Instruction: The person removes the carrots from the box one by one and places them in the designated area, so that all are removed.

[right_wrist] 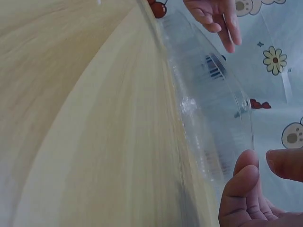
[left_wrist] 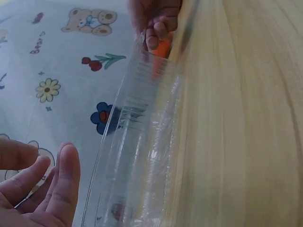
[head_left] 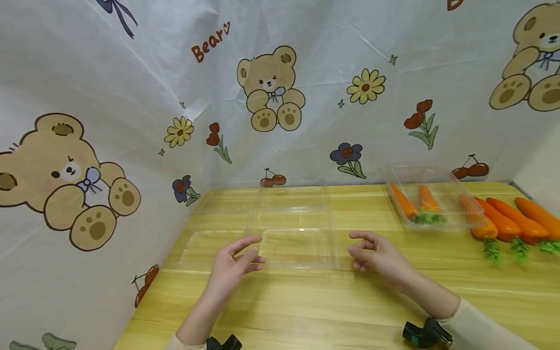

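A clear plastic container [head_left: 302,266] stands on the table between both hands. My left hand [head_left: 236,260] is at its front left, fingers loosely bent and nothing held. At its right side, a little apart in the head view, my right hand [head_left: 378,255] hovers with thumb and fingers separated. In the right wrist view the right hand [right_wrist: 248,196] appears close to the container's rim [right_wrist: 252,124]; contact cannot be told. The left wrist view shows the left hand [left_wrist: 45,189] beside the container's long wall [left_wrist: 128,142], fingers spread around nothing.
Another clear container [head_left: 210,231] lies to the left. At the back right, a clear container [head_left: 455,224] has orange toy carrots [head_left: 402,201] with green tops in or behind it. Several more carrots [head_left: 498,221] lie at the right. A bear-print cloth [head_left: 315,146] hangs behind the wooden table [head_left: 315,311].
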The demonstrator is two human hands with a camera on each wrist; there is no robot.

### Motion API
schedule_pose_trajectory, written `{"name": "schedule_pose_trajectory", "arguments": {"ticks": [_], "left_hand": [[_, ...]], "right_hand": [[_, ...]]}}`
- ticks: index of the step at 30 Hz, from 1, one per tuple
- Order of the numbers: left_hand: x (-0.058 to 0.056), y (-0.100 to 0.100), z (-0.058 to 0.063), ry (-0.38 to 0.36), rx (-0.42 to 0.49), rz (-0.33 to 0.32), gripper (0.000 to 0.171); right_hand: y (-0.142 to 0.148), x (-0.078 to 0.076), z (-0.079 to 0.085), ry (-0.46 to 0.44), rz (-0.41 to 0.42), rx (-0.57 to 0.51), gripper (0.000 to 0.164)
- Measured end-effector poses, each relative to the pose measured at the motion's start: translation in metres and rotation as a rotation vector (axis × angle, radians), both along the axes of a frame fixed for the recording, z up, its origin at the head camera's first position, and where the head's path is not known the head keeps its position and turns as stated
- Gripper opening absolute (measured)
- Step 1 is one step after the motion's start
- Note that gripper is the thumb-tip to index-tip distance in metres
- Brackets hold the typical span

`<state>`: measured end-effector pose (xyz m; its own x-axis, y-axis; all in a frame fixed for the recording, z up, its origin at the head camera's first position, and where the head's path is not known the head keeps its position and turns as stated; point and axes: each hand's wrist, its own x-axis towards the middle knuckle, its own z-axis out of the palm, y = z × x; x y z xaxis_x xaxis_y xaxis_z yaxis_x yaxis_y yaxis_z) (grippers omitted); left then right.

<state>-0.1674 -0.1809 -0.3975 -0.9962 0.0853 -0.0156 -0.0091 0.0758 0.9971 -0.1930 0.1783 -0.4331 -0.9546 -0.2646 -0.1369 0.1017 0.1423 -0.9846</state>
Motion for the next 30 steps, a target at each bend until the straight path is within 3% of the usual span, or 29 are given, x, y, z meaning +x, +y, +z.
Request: {"name": "schedule_pose_trajectory", "arguments": {"ticks": [10,20,30], "left_hand": [[-0.019,0.036,-0.006,0.034,-0.106,-0.196,0.033],[-0.03,0.067,-0.007,0.057,-0.102,-0.285,0.029],[-0.037,0.1,-0.003,0.005,-0.074,-0.368,0.027]], "right_hand": [[0.023,0.006,0.001,-0.019,-0.039,0.004,0.067],[0.05,0.011,-0.002,0.003,-0.089,0.027,0.065],[0.078,0.015,-0.007,-0.014,-0.148,0.053,0.064]]}}
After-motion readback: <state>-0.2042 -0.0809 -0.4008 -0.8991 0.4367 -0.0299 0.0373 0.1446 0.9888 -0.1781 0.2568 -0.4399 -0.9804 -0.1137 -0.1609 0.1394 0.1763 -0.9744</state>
